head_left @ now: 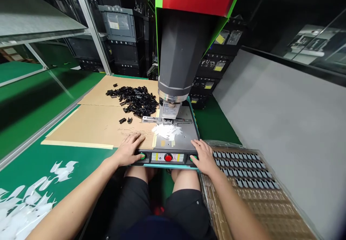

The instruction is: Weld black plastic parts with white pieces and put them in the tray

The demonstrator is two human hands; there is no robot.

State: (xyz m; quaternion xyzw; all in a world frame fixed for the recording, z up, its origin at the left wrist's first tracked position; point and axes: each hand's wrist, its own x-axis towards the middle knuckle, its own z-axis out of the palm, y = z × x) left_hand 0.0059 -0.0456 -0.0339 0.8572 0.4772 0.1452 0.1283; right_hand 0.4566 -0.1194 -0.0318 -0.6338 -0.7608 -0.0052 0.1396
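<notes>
My left hand (pixel 129 149) rests at the left end of the press machine's front panel, its thumb on a green button (pixel 142 156). At the right end my right hand (pixel 203 154) lies with its thumb on the other green button (pixel 193 158). Both hands hold nothing and their fingers are stretched out. A red button (pixel 168 157) sits between them. Above the metal base, the machine's silver head (pixel 171 109) is down at a small fixture (pixel 179 121), hiding most of what lies there. White thin pieces (pixel 168 131) are heaped in front of the fixture.
Small black plastic parts (pixel 139 101) are piled on cardboard (pixel 89 124) at the left. More white pieces (pixel 29 204) lie on the green table at lower left. A tray (pixel 259 189) with rows of grey parts stands at right. Stacked crates (pixel 121 27) are behind.
</notes>
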